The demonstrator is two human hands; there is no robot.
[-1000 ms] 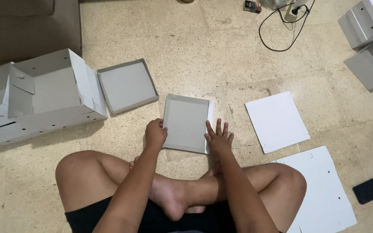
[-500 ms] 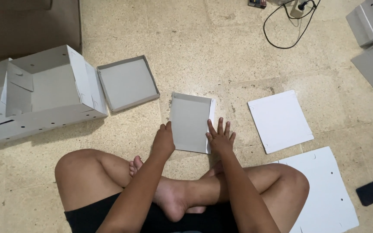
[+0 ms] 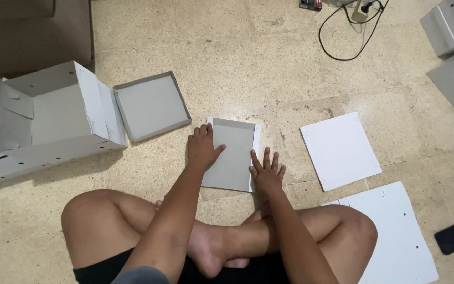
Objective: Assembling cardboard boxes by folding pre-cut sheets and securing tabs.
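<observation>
**Both hands pressing a grey card panel flat on the floor**

You're sitting cross-legged, pressing your left hand (image 3: 202, 148) on the left edge of the grey cardboard panel (image 3: 230, 154), fingers together, gripping nothing. Your right hand (image 3: 266, 171) is lying spread wide on its lower right edge. The panel is lying on the tiled floor (image 3: 248, 63) before your legs, between a shallow grey tray (image 3: 151, 105) and a white sheet (image 3: 339, 150).
</observation>
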